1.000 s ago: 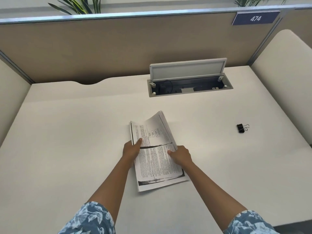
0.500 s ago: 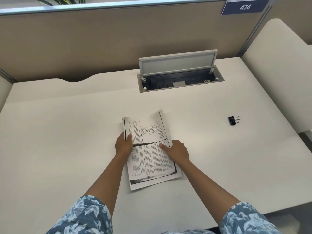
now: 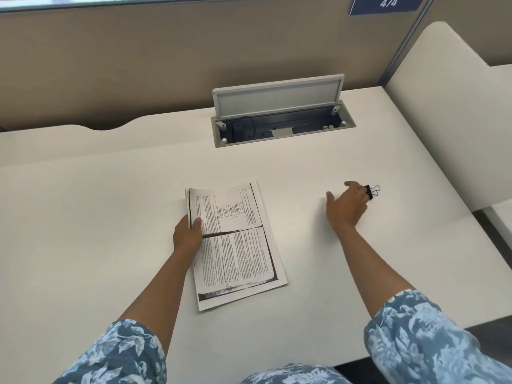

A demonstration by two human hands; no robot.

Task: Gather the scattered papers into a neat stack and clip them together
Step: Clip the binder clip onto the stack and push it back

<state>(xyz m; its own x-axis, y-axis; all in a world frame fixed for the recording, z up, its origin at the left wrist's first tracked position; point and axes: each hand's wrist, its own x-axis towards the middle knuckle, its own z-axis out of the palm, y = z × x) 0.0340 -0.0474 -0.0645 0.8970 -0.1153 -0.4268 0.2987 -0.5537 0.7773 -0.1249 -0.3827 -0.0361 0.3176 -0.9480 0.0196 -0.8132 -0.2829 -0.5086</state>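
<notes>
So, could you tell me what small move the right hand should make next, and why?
Probably close the right hand on the black binder clip and lift it. The hand is open with its fingertips right at the clip, which lies on the desk, and the left hand pins the stack of papers by its left edge, gathered but unclipped.

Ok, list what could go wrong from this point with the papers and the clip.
1. The left hand holds the paper stack only at its left edge, and the far corner already curls up; sheets could slide out of line before clipping.
2. The right hand is open at the binder clip, fingers partly covering it; a loose pinch could nudge the small clip away across the smooth desk.
</notes>
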